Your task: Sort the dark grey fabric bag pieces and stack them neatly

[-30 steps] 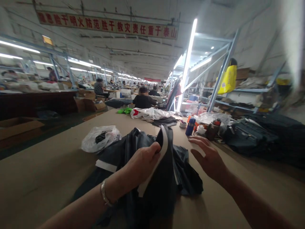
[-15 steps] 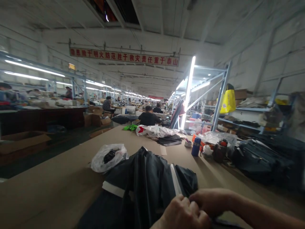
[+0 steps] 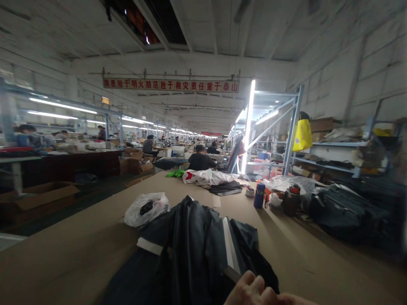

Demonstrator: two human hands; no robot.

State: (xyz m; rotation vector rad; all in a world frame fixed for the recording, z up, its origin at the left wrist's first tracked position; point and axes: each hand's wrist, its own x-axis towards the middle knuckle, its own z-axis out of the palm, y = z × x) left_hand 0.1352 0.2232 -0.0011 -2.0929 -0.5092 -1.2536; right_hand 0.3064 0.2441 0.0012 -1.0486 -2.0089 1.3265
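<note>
The cloth (image 3: pixel 197 237) is showing near-black with white strips (image 3: pixel 230 243), the surface (image 3: pixel 79 264) tan, the flask (image 3: pixel 259 196) blue, the bag (image 3: pixel 303 135) yellow.

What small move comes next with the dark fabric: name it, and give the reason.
Probably smooth the dark fabric beside its pale strip: the fabric lies in raised folds, and the left hand, fingers curled, is already near the strip's lower end. The right hand shows only as a sliver, so its grip can't be judged.
</note>
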